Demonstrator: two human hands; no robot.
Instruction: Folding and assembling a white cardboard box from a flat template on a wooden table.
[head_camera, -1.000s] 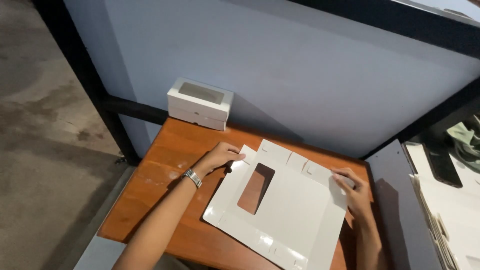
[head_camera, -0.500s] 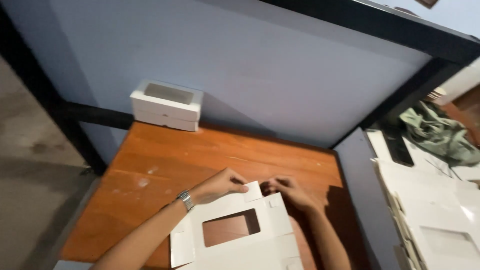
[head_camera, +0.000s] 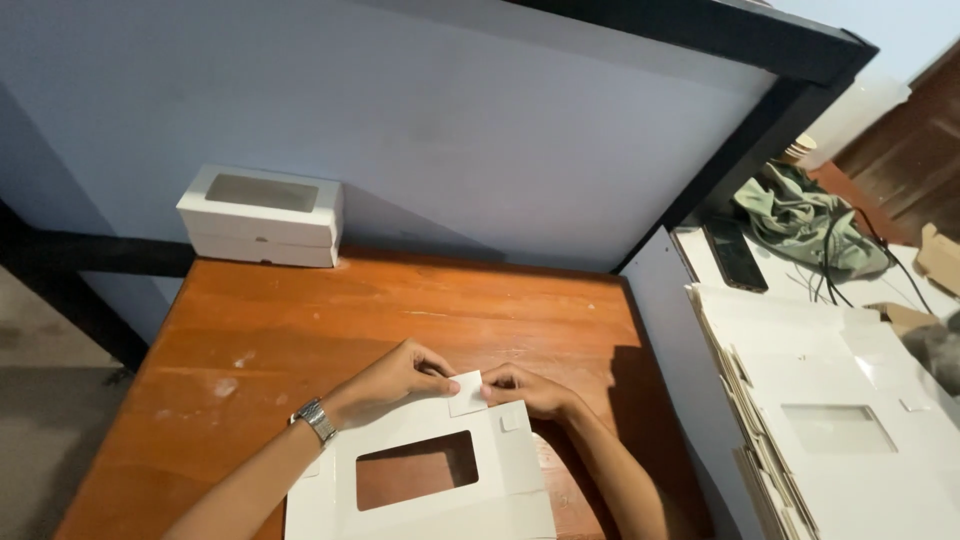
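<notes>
A flat white cardboard box blank (head_camera: 410, 500) with a rectangular window cut-out lies on the wooden table (head_camera: 330, 320) near its front edge. My left hand (head_camera: 395, 377), with a metal watch on the wrist, pinches a small flap at the blank's far edge. My right hand (head_camera: 530, 390) meets it from the right, fingertips on the same flap. Both hands touch at the flap.
A finished white window box (head_camera: 262, 215) stands at the table's back left against the pale blue wall. To the right, a stack of flat white blanks (head_camera: 830, 420) lies on a side surface, with a dark phone (head_camera: 735, 255), green cloth and cables behind it.
The blank has been pulled toward me and turned. My right hand moved from the blank's right edge to the far flap, joining my left hand. The view swung right.
</notes>
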